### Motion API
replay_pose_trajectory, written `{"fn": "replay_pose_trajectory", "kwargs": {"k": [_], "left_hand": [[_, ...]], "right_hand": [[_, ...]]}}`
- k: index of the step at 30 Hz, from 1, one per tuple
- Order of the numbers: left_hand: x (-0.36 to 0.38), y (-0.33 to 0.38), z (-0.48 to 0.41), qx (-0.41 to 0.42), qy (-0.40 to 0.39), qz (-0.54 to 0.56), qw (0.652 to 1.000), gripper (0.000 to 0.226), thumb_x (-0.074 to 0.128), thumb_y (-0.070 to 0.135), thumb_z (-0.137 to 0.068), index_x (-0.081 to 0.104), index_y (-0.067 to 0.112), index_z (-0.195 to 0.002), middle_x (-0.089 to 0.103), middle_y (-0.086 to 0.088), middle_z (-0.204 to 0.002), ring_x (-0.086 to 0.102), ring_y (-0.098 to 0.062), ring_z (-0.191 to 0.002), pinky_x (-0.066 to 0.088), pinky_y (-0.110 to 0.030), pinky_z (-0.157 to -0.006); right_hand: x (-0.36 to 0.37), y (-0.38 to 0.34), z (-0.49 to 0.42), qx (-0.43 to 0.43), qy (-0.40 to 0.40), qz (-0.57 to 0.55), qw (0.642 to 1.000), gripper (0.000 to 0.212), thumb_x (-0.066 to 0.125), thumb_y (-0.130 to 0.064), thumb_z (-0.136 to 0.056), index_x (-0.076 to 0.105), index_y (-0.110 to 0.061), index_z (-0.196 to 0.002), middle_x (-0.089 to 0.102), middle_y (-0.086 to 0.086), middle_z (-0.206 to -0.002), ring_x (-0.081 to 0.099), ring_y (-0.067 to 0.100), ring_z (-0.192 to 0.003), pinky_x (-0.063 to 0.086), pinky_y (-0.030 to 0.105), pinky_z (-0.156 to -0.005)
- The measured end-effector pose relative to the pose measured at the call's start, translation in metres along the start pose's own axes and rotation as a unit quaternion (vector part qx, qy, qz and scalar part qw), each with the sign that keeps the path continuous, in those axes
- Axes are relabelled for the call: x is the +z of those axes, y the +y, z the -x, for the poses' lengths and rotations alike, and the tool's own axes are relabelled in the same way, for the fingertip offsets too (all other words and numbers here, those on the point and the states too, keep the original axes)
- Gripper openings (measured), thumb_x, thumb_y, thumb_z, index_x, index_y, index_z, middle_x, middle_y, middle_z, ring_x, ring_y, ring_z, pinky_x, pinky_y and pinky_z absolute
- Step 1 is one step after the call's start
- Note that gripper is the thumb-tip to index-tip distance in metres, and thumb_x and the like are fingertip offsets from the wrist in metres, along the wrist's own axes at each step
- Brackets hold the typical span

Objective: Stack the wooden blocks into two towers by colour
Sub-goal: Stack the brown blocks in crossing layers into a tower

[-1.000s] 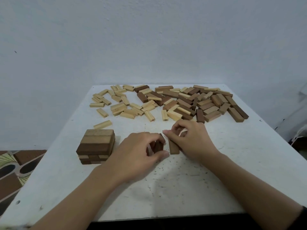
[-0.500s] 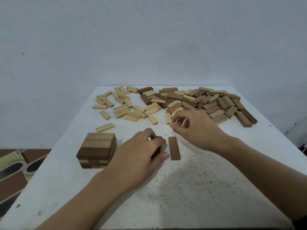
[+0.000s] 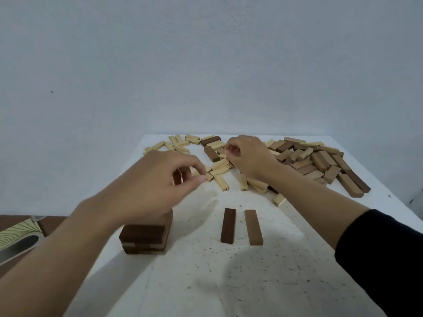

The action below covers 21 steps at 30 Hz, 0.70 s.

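White worktop [image 3: 206, 282] carries the brown tower [image 3: 144, 239] near left, with two brown blocks [image 3: 228, 225] side by side to its right. Above the tower, the left hand [image 3: 155, 191] pinches a dark block [image 3: 179, 177] in its grip. Farther, the right hand [image 3: 247, 156] curls into the scattered pile [image 3: 315, 161]; I cannot tell whether its grip holds anything.

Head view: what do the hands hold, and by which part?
The left hand pinches a dark brown block between thumb and fingers; which part is hidden. The right hand curls over loose blocks; hold cannot be told.
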State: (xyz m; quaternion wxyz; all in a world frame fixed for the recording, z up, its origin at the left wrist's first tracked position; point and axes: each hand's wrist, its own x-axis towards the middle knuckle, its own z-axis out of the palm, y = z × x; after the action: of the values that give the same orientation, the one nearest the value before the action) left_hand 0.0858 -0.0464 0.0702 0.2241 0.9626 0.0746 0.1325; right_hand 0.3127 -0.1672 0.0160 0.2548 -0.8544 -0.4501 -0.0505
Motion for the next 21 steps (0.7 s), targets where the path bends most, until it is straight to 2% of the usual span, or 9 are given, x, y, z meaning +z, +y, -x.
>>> {"fn": "replay_pose_trajectory", "kwargs": {"k": [2, 5, 9, 12, 15, 17, 21], "left_hand": [[-0.010, -0.018, -0.023, 0.003, -0.037, -0.005, 0.999, 0.015, 0.057, 0.048, -0.096, 0.072, 0.045, -0.099, 0.068, 0.018, -0.090, 0.061, -0.001, -0.084, 0.038, -0.015, -0.065], [-0.018, -0.045, -0.065, 0.028, -0.088, -0.024, 0.995, 0.016, 0.056, 0.042, -0.101, 0.071, 0.043, -0.106, 0.068, 0.017, -0.101, 0.062, -0.002, -0.091, 0.039, -0.017, -0.070], [-0.003, -0.073, -0.122, 0.071, -0.143, -0.072, 0.984, 0.022, 0.052, 0.034, -0.105, 0.066, 0.037, -0.121, 0.061, 0.017, -0.113, 0.060, -0.006, -0.103, 0.047, -0.029, -0.087], [0.018, -0.090, -0.154, 0.102, -0.162, -0.123, 0.974, 0.029, 0.049, 0.029, -0.106, 0.060, 0.030, -0.132, 0.058, 0.009, -0.125, 0.055, -0.012, -0.113, 0.045, -0.039, -0.098], [0.037, -0.104, -0.176, 0.127, -0.155, -0.201, 0.959, 0.032, 0.047, 0.029, -0.106, 0.057, 0.028, -0.136, 0.057, 0.007, -0.136, 0.049, -0.020, -0.122, 0.043, -0.047, -0.096], [0.045, -0.113, -0.186, 0.144, -0.154, -0.224, 0.951, 0.032, 0.048, 0.029, -0.105, 0.057, 0.030, -0.135, 0.055, 0.011, -0.139, 0.047, -0.020, -0.123, 0.039, -0.044, -0.092], [0.054, -0.124, -0.190, 0.177, -0.145, -0.196, 0.954, 0.030, 0.049, 0.031, -0.104, 0.059, 0.034, -0.131, 0.055, 0.021, -0.134, 0.045, -0.015, -0.114, 0.026, -0.037, -0.084]], "right_hand": [[0.006, 0.004, -0.007, 0.010, -0.006, 0.004, 1.000, 0.017, 0.053, -0.025, -0.099, 0.067, -0.017, -0.095, 0.063, -0.005, -0.089, 0.059, 0.018, -0.087, 0.052, 0.038, -0.078], [0.011, 0.009, -0.022, 0.025, -0.010, 0.008, 1.000, 0.018, 0.050, -0.024, -0.101, 0.066, -0.017, -0.095, 0.063, -0.004, -0.090, 0.057, 0.016, -0.083, 0.048, 0.033, -0.072], [0.020, 0.018, -0.055, 0.033, 0.005, 0.016, 0.999, 0.020, 0.048, -0.023, -0.101, 0.068, -0.017, -0.101, 0.065, -0.003, -0.095, 0.058, 0.018, -0.091, 0.052, 0.043, -0.084], [0.028, 0.024, -0.081, 0.025, -0.002, 0.037, 0.999, 0.022, 0.048, -0.022, -0.102, 0.065, -0.019, -0.114, 0.065, -0.001, -0.110, 0.054, 0.021, -0.105, 0.049, 0.049, -0.093], [0.037, 0.029, -0.100, 0.011, -0.049, 0.076, 0.996, 0.032, 0.040, -0.020, -0.106, 0.059, -0.021, -0.131, 0.060, 0.000, -0.132, 0.048, 0.023, -0.123, 0.042, 0.050, -0.102], [0.044, 0.033, -0.113, 0.007, -0.083, 0.090, 0.992, 0.037, 0.036, -0.017, -0.107, 0.054, -0.024, -0.138, 0.053, -0.002, -0.143, 0.042, 0.022, -0.132, 0.037, 0.050, -0.105], [0.051, 0.042, -0.134, 0.004, -0.118, 0.087, 0.989, 0.046, 0.033, -0.011, -0.106, 0.048, -0.027, -0.146, 0.045, -0.006, -0.154, 0.036, 0.018, -0.141, 0.030, 0.050, -0.107]]}}
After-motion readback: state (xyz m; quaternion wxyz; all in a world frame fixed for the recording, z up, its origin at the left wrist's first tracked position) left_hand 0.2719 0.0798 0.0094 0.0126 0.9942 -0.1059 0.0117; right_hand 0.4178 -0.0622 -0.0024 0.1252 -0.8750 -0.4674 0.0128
